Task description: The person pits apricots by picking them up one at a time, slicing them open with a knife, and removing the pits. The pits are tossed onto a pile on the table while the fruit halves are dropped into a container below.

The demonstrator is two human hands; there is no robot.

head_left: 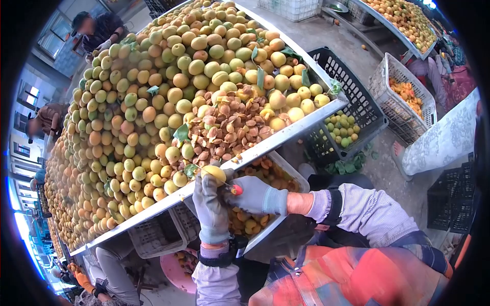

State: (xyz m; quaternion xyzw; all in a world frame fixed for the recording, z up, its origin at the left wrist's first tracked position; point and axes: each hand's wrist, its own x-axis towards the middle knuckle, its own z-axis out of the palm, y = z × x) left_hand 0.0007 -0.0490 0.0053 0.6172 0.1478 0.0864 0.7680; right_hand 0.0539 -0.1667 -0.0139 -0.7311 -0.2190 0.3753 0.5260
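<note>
My left hand (pixel 210 206), in a grey glove, is closed around a yellow apricot (pixel 214 174) just past the table's metal edge. Beside it my gloved right hand (pixel 252 195) is closed on a small tool with a red end (pixel 236 189). The tool's thin working part reaches toward the apricot; its exact kind is hard to make out. Right beyond my hands, a heap of brown apricot pits (pixel 229 125) lies on the table among many whole apricots (pixel 168 76). Below my hands stands a tub (pixel 293 176) holding apricot pieces.
A black crate (pixel 357 97) with green fruit stands right of the table's metal rim (pixel 286 133). Farther right is a white crate (pixel 383 86) of orange pieces. Beneath the table are a grey crate (pixel 153 237) and pink basin (pixel 176 273). Other people work around the table.
</note>
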